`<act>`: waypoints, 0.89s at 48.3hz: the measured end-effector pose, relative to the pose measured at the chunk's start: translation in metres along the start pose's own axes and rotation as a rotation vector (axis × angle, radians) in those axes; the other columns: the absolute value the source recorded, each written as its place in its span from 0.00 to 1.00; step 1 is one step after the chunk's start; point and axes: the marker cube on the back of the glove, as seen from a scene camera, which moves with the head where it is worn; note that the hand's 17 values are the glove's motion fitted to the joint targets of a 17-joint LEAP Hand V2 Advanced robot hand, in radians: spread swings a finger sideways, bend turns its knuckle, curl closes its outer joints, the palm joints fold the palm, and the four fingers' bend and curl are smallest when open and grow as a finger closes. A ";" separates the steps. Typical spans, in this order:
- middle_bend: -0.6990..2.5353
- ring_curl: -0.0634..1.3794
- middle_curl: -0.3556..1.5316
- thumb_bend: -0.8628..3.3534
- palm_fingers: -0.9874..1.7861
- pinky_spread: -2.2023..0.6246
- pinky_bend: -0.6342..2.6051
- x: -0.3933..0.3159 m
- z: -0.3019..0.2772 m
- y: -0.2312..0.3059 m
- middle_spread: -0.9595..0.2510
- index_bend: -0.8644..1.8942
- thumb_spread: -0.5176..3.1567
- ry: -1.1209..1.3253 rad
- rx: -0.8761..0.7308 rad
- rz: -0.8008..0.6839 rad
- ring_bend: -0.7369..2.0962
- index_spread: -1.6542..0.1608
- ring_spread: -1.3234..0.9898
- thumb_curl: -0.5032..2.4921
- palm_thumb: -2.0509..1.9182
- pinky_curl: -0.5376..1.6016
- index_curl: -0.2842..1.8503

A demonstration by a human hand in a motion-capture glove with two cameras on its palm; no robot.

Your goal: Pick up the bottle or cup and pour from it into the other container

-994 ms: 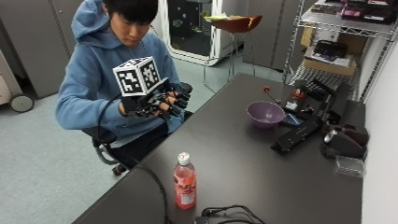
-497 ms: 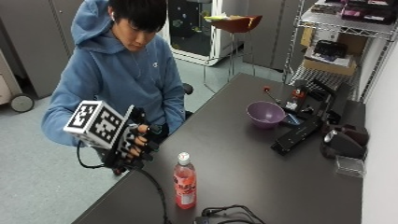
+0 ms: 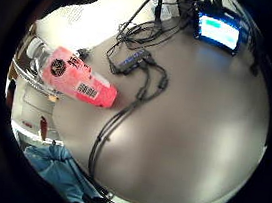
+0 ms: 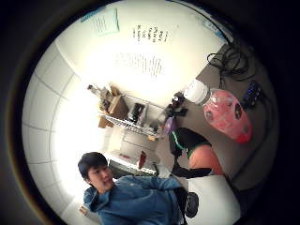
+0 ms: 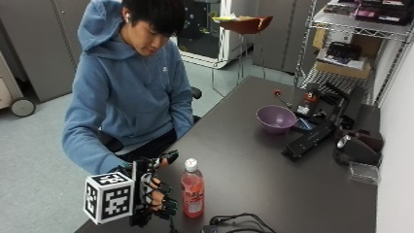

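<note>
A clear bottle (image 5: 192, 190) of pink drink with a white cap stands upright near the table's front edge. It also shows in the little finger side palm view as the bottle (image 3: 78, 79) and in the thumb side palm view as the bottle (image 4: 224, 114). My gloved right hand (image 5: 157, 193) hovers just left of it with its fingers spread, palm facing the bottle, and I see no grip on it. A finger (image 4: 199, 157) of that hand reaches toward the bottle. The purple bowl (image 5: 275, 118) sits farther back on the dark table (image 5: 259, 174), and looks empty.
Black devices (image 5: 312, 137) and a round black object (image 5: 354, 149) lie at the right beside a clear box (image 5: 363, 173). Cables (image 5: 234, 223) coil at the front edge. A wire shelf (image 5: 349, 43) stands behind the table.
My gloved hand has come down from chest height to the table's front edge and now sits right beside the bottle. The bottle and bowl have not moved.
</note>
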 end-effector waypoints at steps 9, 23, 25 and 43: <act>0.28 0.25 0.36 0.20 0.43 0.85 0.36 0.017 0.043 -0.007 0.85 0.35 0.38 -0.128 -0.021 0.029 0.45 0.73 0.61 0.30 0.69 0.41 0.22; 0.29 0.25 0.36 0.21 0.53 0.86 0.36 0.018 0.096 -0.014 0.88 0.37 0.37 -0.236 0.060 0.006 0.47 0.76 0.62 0.30 0.71 0.40 0.23; 0.30 0.25 0.37 0.21 0.59 0.85 0.34 0.016 0.101 -0.014 0.87 0.39 0.37 -0.241 0.103 0.002 0.47 0.78 0.61 0.31 0.73 0.40 0.24; 0.32 0.30 0.41 0.20 0.74 0.79 0.29 -0.036 0.166 -0.018 0.78 0.37 0.27 -0.226 0.075 -0.005 0.45 0.84 0.53 0.36 0.79 0.40 0.29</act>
